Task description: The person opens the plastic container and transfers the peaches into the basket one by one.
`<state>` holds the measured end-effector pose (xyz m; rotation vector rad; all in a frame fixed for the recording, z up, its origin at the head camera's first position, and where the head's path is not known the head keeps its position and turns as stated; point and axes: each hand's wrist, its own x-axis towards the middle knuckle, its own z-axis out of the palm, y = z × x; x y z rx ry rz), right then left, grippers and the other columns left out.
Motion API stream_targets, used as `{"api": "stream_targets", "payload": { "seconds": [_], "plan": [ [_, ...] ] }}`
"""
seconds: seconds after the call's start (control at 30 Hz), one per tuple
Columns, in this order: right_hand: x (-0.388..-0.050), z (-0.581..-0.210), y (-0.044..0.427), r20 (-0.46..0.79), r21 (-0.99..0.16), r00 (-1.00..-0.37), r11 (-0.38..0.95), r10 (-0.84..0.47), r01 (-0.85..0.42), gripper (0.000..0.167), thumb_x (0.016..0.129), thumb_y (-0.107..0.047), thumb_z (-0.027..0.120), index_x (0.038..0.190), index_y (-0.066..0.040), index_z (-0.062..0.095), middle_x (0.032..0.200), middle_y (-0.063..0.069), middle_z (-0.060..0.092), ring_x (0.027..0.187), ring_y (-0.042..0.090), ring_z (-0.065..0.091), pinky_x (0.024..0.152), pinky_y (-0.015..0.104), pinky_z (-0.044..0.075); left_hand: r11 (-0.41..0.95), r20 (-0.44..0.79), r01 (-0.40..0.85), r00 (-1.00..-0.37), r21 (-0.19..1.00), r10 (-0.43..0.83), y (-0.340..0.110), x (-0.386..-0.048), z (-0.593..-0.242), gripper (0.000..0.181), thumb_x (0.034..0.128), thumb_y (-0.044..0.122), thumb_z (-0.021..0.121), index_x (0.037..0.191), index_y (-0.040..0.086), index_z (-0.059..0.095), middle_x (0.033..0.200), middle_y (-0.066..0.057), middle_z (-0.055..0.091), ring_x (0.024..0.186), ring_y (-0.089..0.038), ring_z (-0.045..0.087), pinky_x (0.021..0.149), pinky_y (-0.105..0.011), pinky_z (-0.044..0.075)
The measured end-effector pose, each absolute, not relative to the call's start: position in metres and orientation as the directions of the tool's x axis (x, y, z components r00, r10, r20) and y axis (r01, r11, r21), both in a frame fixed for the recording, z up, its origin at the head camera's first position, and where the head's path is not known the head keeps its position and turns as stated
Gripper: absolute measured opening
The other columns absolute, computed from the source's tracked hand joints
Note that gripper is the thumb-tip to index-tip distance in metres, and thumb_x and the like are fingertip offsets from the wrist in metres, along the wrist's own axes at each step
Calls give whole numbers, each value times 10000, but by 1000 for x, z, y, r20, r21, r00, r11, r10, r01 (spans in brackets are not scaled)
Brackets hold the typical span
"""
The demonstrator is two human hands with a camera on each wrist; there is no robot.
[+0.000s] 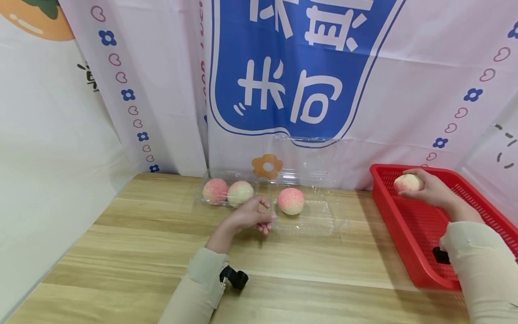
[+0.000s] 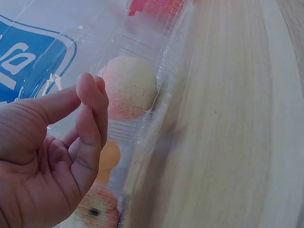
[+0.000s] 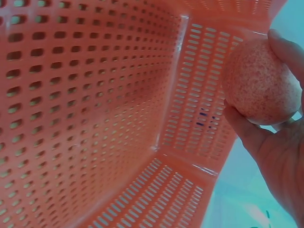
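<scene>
My right hand (image 1: 433,191) grips a pale pink-and-white peach (image 1: 408,182) over the far end of a red plastic basket (image 1: 421,265). In the right wrist view, thumb and fingers curve round the peach (image 3: 261,83). My left hand (image 1: 252,216) is beside the left edge of a clear plastic clamshell box (image 1: 315,220), its fingers loosely bent and nothing seen between them. The lid of this box stands raised at the back, and one pink peach (image 1: 291,201) sits in its left part. In the left wrist view that peach (image 2: 130,88) shows just beyond my fingertips.
Left of the open box, another clear box (image 1: 202,180) contains two peaches, one pinkish (image 1: 215,191) and one pale (image 1: 240,193). A printed cloth (image 1: 170,112) hangs behind the wooden table (image 1: 121,265). The basket's raised walls border the right side.
</scene>
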<state>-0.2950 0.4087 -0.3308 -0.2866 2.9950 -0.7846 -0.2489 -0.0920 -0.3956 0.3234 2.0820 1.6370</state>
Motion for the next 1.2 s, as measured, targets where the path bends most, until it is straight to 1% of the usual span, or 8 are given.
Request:
{"api": "stream_targets", "payload": {
  "seconds": [0.13, 0.23, 0.3, 0.47, 0.6, 0.7, 0.93, 1.2],
  "plan": [
    [-293, -338, 411, -18, -494, -984, 858, -176, -144, 794, 872, -414, 745, 1441, -7, 368, 1302, 275, 512, 1099, 374, 519, 822, 458, 552, 261, -216, -101, -862, 960, 459, -92, -249, -396, 436, 972, 79, 625, 1267, -61, 336, 645, -36, 648, 525, -95, 627, 548, -224, 500],
    [-291, -342, 413, -34, -497, -983, 856, -181, -141, 817, 874, -417, 742, 1452, 7, 351, 1326, 292, 496, 1117, 394, 514, 858, 566, 545, 258, -215, -102, -862, 961, 460, -91, -249, -397, 442, 971, 73, 624, 1274, -66, 335, 652, -42, 651, 527, -102, 628, 554, -231, 506],
    [-292, -345, 415, -37, -487, -982, 862, -186, -145, 808, 877, -411, 739, 1441, 24, 360, 1307, 299, 508, 1101, 392, 521, 847, 555, 547, 254, -210, -99, -862, 962, 461, -91, -250, -397, 448, 971, 69, 622, 1279, -74, 330, 652, -41, 652, 526, -103, 628, 551, -231, 508],
    [-294, -352, 419, -48, -463, -978, 872, -204, -159, 763, 879, -368, 745, 1396, 72, 396, 1220, 302, 557, 1025, 349, 551, 774, 397, 532, 246, -206, -96, -858, 964, 470, -90, -250, -398, 426, 973, 62, 616, 1254, -65, 322, 635, -25, 646, 519, -96, 623, 541, -225, 500],
    [-295, -354, 421, -56, -459, -974, 872, -220, -171, 736, 871, -341, 754, 1368, 86, 417, 1166, 279, 582, 987, 314, 561, 740, 324, 503, 247, -208, -99, -860, 964, 467, -91, -248, -397, 423, 973, 65, 619, 1250, -61, 326, 626, -22, 642, 514, -95, 623, 535, -221, 496],
    [-294, -356, 422, -74, -456, -972, 875, -221, -165, 728, 870, -345, 754, 1360, 81, 424, 1160, 268, 586, 988, 307, 561, 740, 322, 505, 251, -212, -103, -862, 962, 461, -91, -248, -397, 445, 972, 70, 622, 1272, -71, 325, 624, -21, 642, 513, -94, 624, 535, -219, 497],
    [-292, -359, 424, -137, -476, -965, 869, -222, -132, 776, 871, -372, 747, 1400, 75, 397, 1225, 274, 565, 1042, 316, 559, 809, 438, 566, 264, -212, -97, -866, 960, 453, -92, -250, -397, 468, 971, 72, 625, 1295, -84, 326, 626, -22, 647, 514, -96, 627, 541, -226, 503],
    [-289, -362, 426, -169, -489, -958, 864, -233, -123, 754, 872, -366, 747, 1384, 70, 405, 1213, 246, 588, 1017, 273, 578, 824, 446, 573, 259, -211, -97, -863, 961, 459, -92, -249, -396, 449, 972, 70, 623, 1274, -80, 327, 623, -19, 644, 515, -95, 624, 544, -227, 508]
  ]
}}
